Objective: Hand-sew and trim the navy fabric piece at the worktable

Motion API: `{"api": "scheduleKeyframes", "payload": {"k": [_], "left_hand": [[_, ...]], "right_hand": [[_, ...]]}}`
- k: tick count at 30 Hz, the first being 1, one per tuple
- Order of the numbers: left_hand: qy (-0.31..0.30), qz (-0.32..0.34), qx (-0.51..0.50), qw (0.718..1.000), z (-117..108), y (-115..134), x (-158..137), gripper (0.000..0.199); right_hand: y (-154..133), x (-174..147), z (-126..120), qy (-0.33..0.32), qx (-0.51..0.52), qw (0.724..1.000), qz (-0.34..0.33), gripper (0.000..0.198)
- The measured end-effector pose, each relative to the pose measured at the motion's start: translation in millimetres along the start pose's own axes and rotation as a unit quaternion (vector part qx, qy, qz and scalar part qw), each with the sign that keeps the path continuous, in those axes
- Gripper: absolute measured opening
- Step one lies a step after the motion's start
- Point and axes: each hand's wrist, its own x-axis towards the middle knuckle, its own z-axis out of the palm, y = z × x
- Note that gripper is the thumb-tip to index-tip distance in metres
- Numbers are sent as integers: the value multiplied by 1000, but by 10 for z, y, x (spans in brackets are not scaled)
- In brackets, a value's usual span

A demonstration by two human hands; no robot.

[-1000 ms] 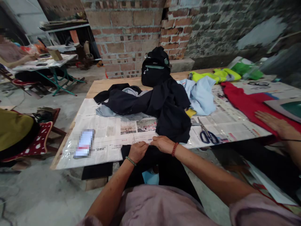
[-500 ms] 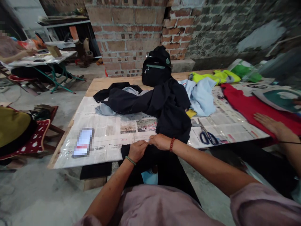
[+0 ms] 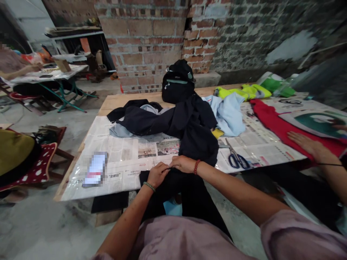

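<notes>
At the table's near edge my left hand [image 3: 158, 174], with a green bead bracelet on its wrist, is closed with its fingers pinching dark cloth. Right beside it my right hand [image 3: 184, 164], wearing a red bead bracelet, also pinches the dark garment [image 3: 199, 146]. The fingertips of both hands nearly meet. Anything small between them is too fine to make out. The garment lies bunched over the tabletop, and dark cloth hangs down below my hands over my lap. Dark-handled scissors [image 3: 238, 159] rest to the right of my right hand.
Newspaper under clear plastic covers the wooden table [image 3: 123, 150]. A phone [image 3: 94, 169] lies at left, a black backpack [image 3: 178, 86] at the back. Light blue cloth [image 3: 227, 115] and a yellow-green vest [image 3: 244, 92] sit at right. Another person's hand [image 3: 306, 144] presses red cloth [image 3: 273, 124].
My hands stay together at the cloth, with only a small shift of the fingers. The whole view has tilted slightly, and table items appear a little lower.
</notes>
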Motion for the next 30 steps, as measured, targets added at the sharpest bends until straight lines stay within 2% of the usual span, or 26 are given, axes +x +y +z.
{"api": "scheduleKeyframes", "payload": {"k": [7, 12, 16, 18, 22, 25, 30], "left_hand": [[-36, -34, 8, 999, -52, -4, 33, 16], [-52, -27, 8, 998, -89, 2, 64, 17], [-64, -16, -20, 998, -120, 11, 81, 19], [-69, -16, -34, 997, -132, 8, 91, 18], [-74, -17, -57, 995, -161, 21, 117, 17], [-77, -20, -66, 995, -186, 59, 134, 18], [-83, -36, -61, 994, -190, 99, 142, 17]], "right_hand": [[-3, 57, 58, 18, 28, 999, 31, 26], [-36, 48, 87, 44, 139, 985, 88, 30], [-81, 92, 121, 47, 285, 931, 221, 28], [-94, 136, 145, 63, 339, 903, 258, 26], [-90, 206, 182, 99, 431, 860, 256, 24], [-70, 215, 189, 86, 493, 823, 268, 19], [-11, 191, 196, 70, 521, 802, 283, 7]]}}
